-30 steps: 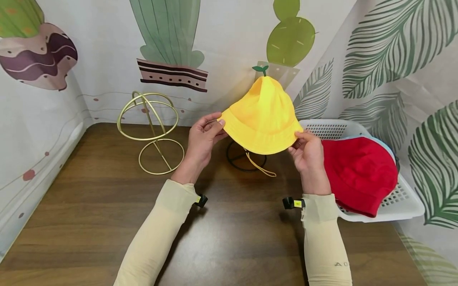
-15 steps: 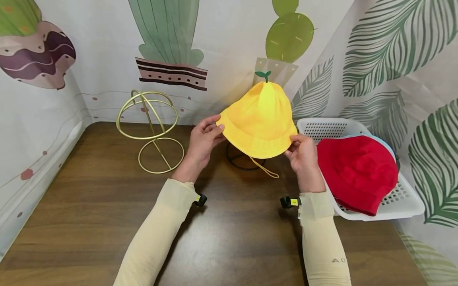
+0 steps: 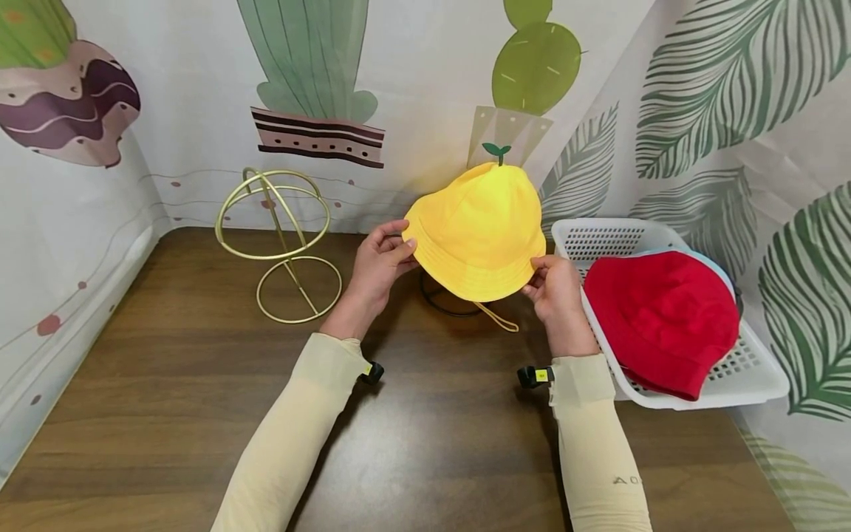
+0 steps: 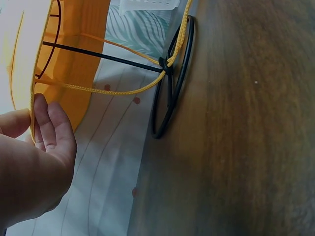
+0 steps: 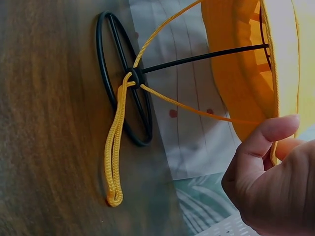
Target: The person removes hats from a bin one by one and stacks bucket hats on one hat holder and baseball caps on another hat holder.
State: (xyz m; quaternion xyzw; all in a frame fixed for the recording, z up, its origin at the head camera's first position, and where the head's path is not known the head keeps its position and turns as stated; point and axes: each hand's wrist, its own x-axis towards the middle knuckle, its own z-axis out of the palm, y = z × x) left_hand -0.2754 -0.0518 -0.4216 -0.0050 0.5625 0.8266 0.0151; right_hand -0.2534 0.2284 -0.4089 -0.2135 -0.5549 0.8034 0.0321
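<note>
A yellow bucket hat (image 3: 479, 229) with a green sprout on top sits over a black wire stand (image 3: 442, 299), which it mostly hides in the head view. My left hand (image 3: 380, 262) pinches the left side of the brim between thumb and fingers. On the right side, my right hand (image 3: 557, 299) pinches the brim too. Both wrist views look under the hat: the stand's thin black post (image 4: 106, 58) runs up inside it. A yellow cord (image 5: 114, 147) hangs from the hat, passes close to the post and ends in a loop near the table.
A gold wire hat stand (image 3: 286, 251) stands bare to the left. At the right, a white plastic basket (image 3: 751, 380) holds a red bucket hat (image 3: 665, 318) with a light blue edge showing behind it. A patterned cloth backdrop (image 3: 432, 89) rises behind the brown table (image 3: 425, 443).
The yellow hat has come down onto the black stand and its top has turned slightly right. My right hand has moved left and a little down with the brim; my left hand barely moved.
</note>
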